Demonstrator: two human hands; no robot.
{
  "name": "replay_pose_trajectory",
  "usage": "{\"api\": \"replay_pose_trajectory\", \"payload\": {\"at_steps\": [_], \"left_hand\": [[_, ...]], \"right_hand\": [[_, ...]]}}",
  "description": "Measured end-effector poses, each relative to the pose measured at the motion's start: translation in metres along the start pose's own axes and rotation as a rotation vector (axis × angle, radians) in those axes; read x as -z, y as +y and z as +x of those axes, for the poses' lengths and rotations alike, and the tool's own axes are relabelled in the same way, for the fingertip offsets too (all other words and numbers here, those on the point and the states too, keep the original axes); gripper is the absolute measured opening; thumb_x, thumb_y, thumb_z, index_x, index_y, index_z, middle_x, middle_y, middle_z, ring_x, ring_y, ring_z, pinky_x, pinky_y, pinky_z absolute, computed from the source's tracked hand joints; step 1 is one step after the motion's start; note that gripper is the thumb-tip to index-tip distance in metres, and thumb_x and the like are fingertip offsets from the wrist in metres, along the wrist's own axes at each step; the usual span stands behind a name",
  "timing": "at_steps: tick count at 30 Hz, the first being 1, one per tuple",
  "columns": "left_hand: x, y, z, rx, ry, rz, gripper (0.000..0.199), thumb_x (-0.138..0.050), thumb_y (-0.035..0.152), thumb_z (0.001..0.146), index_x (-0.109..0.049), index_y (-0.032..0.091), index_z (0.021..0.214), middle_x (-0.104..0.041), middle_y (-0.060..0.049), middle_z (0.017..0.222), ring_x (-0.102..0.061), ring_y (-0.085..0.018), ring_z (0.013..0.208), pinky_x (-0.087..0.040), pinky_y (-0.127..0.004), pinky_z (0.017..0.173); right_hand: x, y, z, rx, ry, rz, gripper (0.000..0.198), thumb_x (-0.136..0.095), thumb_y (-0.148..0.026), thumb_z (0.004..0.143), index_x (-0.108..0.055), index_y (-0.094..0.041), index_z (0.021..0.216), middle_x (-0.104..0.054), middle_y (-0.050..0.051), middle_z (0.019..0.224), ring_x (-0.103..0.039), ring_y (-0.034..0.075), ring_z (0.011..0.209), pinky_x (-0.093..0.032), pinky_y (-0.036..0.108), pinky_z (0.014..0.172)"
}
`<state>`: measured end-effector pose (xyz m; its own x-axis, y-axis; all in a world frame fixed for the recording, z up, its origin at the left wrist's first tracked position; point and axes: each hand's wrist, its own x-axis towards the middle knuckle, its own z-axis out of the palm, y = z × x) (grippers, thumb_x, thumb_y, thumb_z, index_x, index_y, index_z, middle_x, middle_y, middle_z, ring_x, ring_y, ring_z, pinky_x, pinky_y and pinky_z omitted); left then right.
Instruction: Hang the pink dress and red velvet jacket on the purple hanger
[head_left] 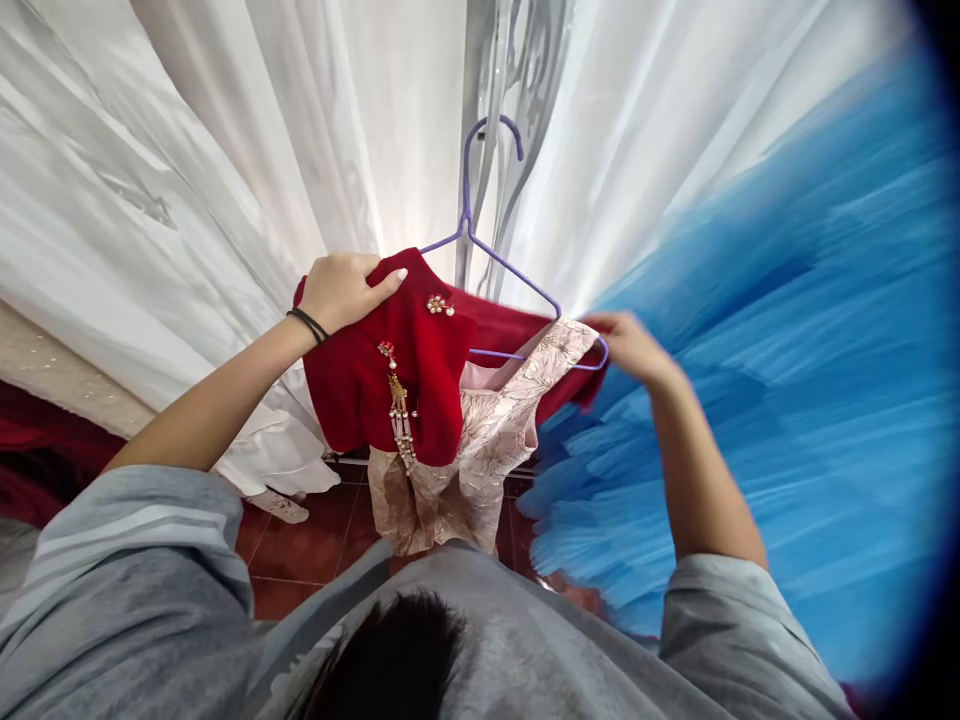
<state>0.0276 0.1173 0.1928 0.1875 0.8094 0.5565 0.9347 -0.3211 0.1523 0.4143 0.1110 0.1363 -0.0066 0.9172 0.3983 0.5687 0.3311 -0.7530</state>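
Observation:
A short red jacket (442, 390) with gold-and-pearl ornaments covers one side of a pale pink patterned dress (510, 410). The dress hangs from a purple hanger (517, 273), whose hook is over a grey metal bar (491, 60). My left hand (341, 290) grips the jacket at its left shoulder, thumb on the front and the other fingers mostly hidden. Behind the hanger's right end, my right hand (626, 345) is closed on the far side of the jacket; its fingertips are partly hidden. The dress's right shoulder strap lies bare over the hanger.
White gowns (262, 130) hang close on the left and behind the bar. A full blue tulle dress (787, 350) fills the right side. Below is a red tiled floor (300, 560), with a light-coloured shoe-like object (279, 505) beside the white hem.

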Motion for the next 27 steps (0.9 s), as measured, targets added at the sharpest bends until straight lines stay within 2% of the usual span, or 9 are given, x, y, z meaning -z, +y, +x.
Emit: {"api": "replay_pose_trajectory", "payload": {"at_steps": [4,8,9,13,15,17,21,23,27], "left_hand": [[-0.003,0.011,-0.003,0.061,-0.046,0.062,0.048,-0.045,0.061,0.089,-0.049,0.02,0.064,-0.047,-0.005,0.057,-0.058,-0.025,0.072,-0.04,-0.034,0.069],[-0.003,0.018,-0.005,0.077,-0.094,0.096,0.048,-0.041,0.061,0.093,-0.058,0.02,0.074,-0.058,-0.008,0.068,-0.062,-0.03,0.082,-0.044,-0.035,0.075],[-0.002,0.02,-0.006,0.068,-0.105,0.098,0.048,-0.04,0.061,0.093,-0.059,0.02,0.076,-0.06,-0.008,0.069,-0.063,-0.03,0.082,-0.044,-0.036,0.075],[-0.001,0.029,-0.01,0.058,-0.092,0.071,0.046,-0.042,0.059,0.094,-0.058,0.021,0.074,-0.06,-0.008,0.068,-0.063,-0.03,0.079,-0.044,-0.035,0.071],[-0.001,0.031,-0.014,0.074,-0.06,0.046,0.043,-0.045,0.057,0.093,-0.055,0.021,0.071,-0.059,-0.008,0.067,-0.063,-0.029,0.078,-0.044,-0.036,0.071],[-0.002,0.032,-0.019,0.079,-0.028,0.008,0.041,-0.047,0.055,0.093,-0.054,0.021,0.07,-0.059,-0.008,0.068,-0.062,-0.029,0.079,-0.044,-0.036,0.072],[-0.004,0.032,-0.027,0.049,0.026,-0.045,0.035,-0.049,0.051,0.093,-0.056,0.022,0.075,-0.062,-0.009,0.072,-0.063,-0.029,0.083,-0.045,-0.036,0.076],[-0.003,0.034,-0.029,0.047,0.041,-0.037,0.034,-0.049,0.05,0.094,-0.058,0.021,0.078,-0.064,-0.009,0.075,-0.063,-0.029,0.085,-0.046,-0.037,0.078],[0.002,0.043,-0.036,0.064,0.061,-0.035,0.036,-0.048,0.052,0.094,-0.063,0.019,0.09,-0.069,-0.011,0.087,-0.065,-0.03,0.09,-0.049,-0.038,0.082]], "right_hand": [[0.028,-0.001,0.022,0.152,0.305,-0.28,0.011,-0.069,-0.024,0.079,-0.07,-0.016,0.086,-0.068,0.005,0.075,-0.055,0.016,0.066,-0.042,0.029,0.066],[0.029,0.006,0.039,0.08,0.002,-0.547,0.018,-0.058,-0.027,0.089,-0.07,-0.016,0.083,-0.068,0.008,0.074,-0.058,0.021,0.071,-0.043,0.032,0.07],[0.035,0.0,0.04,0.071,-0.01,-0.564,0.019,-0.057,-0.028,0.09,-0.071,-0.016,0.083,-0.069,0.009,0.076,-0.059,0.022,0.073,-0.044,0.033,0.071],[0.053,-0.056,0.022,0.048,0.304,-0.614,0.027,-0.059,-0.031,0.093,-0.073,-0.012,0.107,-0.072,0.015,0.099,-0.064,0.023,0.094,-0.045,0.037,0.088],[0.035,-0.08,-0.001,-0.021,0.419,-0.608,0.033,-0.05,-0.028,0.098,-0.068,-0.01,0.119,-0.07,0.017,0.106,-0.064,0.024,0.107,-0.043,0.042,0.096],[-0.001,-0.09,-0.029,-0.123,0.429,-0.538,0.033,-0.045,-0.023,0.101,-0.063,-0.009,0.124,-0.069,0.018,0.105,-0.065,0.027,0.109,-0.046,0.047,0.097],[-0.068,-0.098,-0.076,-0.408,0.164,-0.513,0.037,-0.032,-0.013,0.101,-0.056,0.002,0.127,-0.067,0.03,0.104,-0.069,0.037,0.103,-0.052,0.053,0.088],[-0.079,-0.114,-0.087,-0.386,0.144,-0.465,0.038,-0.03,-0.013,0.101,-0.056,-0.002,0.126,-0.068,0.028,0.103,-0.069,0.037,0.102,-0.053,0.053,0.087],[-0.102,-0.139,-0.083,-0.134,0.24,-0.253,0.053,-0.024,-0.016,0.099,-0.04,-0.012,0.149,-0.069,0.018,0.106,-0.069,0.029,0.1,-0.054,0.046,0.092]]}}
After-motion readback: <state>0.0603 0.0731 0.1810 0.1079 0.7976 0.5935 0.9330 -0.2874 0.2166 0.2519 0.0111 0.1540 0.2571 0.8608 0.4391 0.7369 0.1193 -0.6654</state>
